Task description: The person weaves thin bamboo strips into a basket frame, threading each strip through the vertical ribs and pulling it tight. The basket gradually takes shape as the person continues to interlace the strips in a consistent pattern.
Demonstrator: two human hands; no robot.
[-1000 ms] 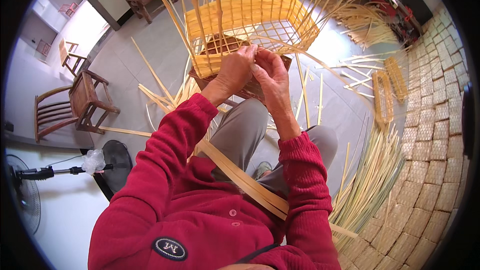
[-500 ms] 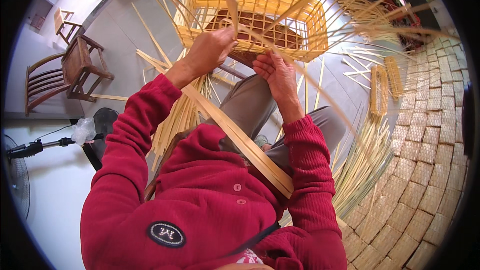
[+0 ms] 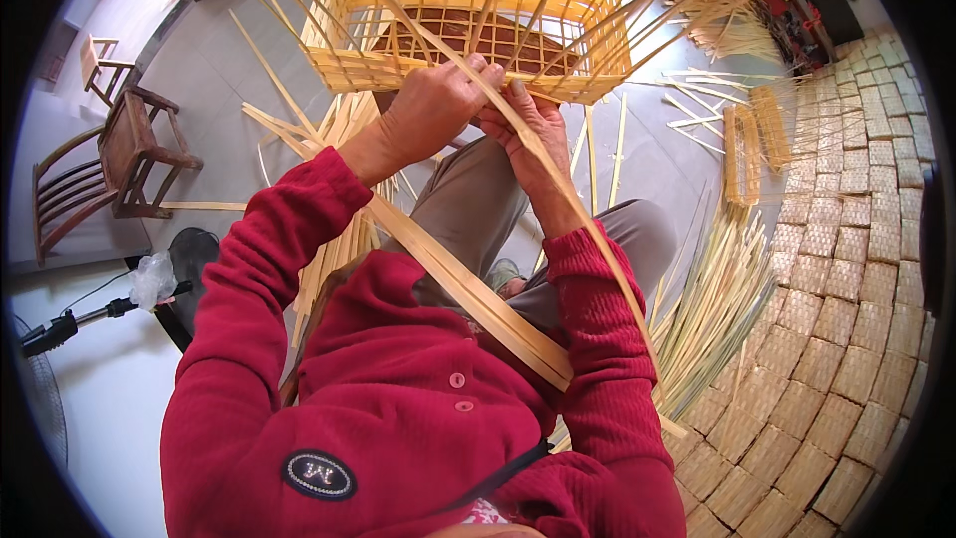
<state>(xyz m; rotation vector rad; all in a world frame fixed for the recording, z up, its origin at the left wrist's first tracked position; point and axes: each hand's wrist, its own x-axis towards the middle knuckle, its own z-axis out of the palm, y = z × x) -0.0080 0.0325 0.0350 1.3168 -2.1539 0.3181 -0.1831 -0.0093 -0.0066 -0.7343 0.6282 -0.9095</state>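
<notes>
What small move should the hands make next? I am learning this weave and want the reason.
Probably draw the long flat bamboo strip snug along the half-woven square bamboo basket: both hands, left hand and right hand, pinch it at the near rim, its tail trailing loose across the lap.

I see the half-woven basket (image 3: 468, 30) directly ahead, both hands at its near rim. Wooden chairs (image 3: 119, 164) stand left; stacked woven mats (image 3: 846, 269) lie right, loose strips (image 3: 717, 309) between.
</notes>
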